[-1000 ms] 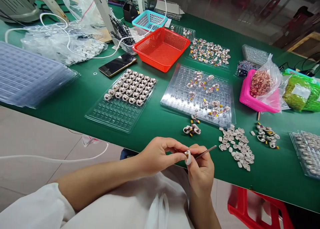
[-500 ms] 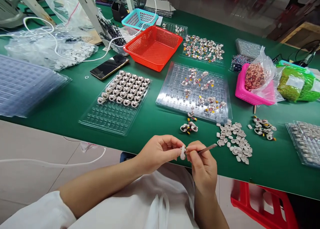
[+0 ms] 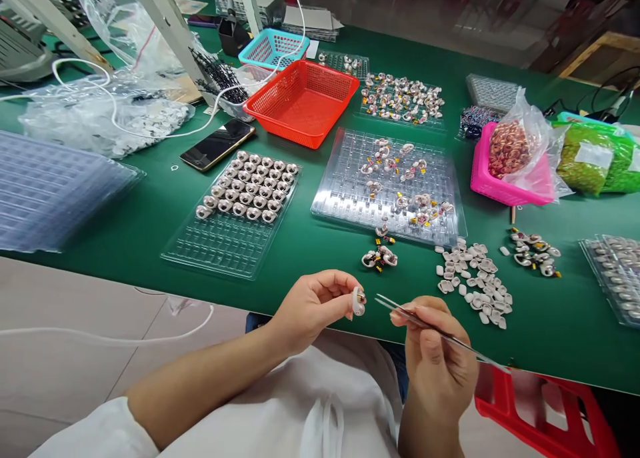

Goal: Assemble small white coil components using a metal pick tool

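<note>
Between thumb and fingers, my left hand (image 3: 317,308) pinches a small white rounded shell (image 3: 358,301) with a bit of yellow and dark parts inside; it looks like an earbud housing. My right hand (image 3: 440,355) is closed on a pair of metal tweezers (image 3: 435,328). The tweezer tips are slightly parted and point at the shell, a short gap away from it. Just beyond the hands lies a small cluster of wired white shells (image 3: 380,256). A pile of loose white caps (image 3: 477,281) is spread on the green table to the right.
A clear tray (image 3: 210,251) holds rows of white shells. Stacked clear trays (image 3: 330,205) carry wired pieces. Farther off are a red basket (image 3: 310,108), a phone (image 3: 219,145) and a pink basket (image 3: 513,190) with a bag of copper-coloured parts. A red stool (image 3: 545,405) stands below the table edge.
My right hand has drawn back to the right from the shell, and the tweezers have turned so their tips point left. My left hand keeps hold of the shell, now tilted differently.
</note>
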Demonstrator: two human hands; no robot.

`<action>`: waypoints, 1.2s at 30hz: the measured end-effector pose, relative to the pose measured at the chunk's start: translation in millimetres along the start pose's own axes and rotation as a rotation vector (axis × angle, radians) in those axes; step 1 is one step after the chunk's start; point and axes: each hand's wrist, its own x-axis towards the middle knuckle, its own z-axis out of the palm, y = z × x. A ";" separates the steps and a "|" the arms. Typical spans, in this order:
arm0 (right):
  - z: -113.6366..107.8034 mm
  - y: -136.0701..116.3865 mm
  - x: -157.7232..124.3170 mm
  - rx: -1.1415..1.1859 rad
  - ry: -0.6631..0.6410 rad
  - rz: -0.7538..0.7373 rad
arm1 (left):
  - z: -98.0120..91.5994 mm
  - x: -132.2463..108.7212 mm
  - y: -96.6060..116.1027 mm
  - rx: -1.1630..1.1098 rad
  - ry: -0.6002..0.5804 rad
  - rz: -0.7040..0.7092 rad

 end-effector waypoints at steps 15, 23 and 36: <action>12.0 12.3 -7.2 0.008 -0.009 -0.040 | -0.4 -1.0 1.2 0.013 0.030 0.019; 13.7 13.7 -7.3 0.022 -0.011 -0.054 | -2.8 0.2 -4.3 0.036 0.040 0.027; 17.8 15.5 -14.3 -0.137 0.028 -0.201 | -8.4 2.6 -12.1 0.016 0.036 0.064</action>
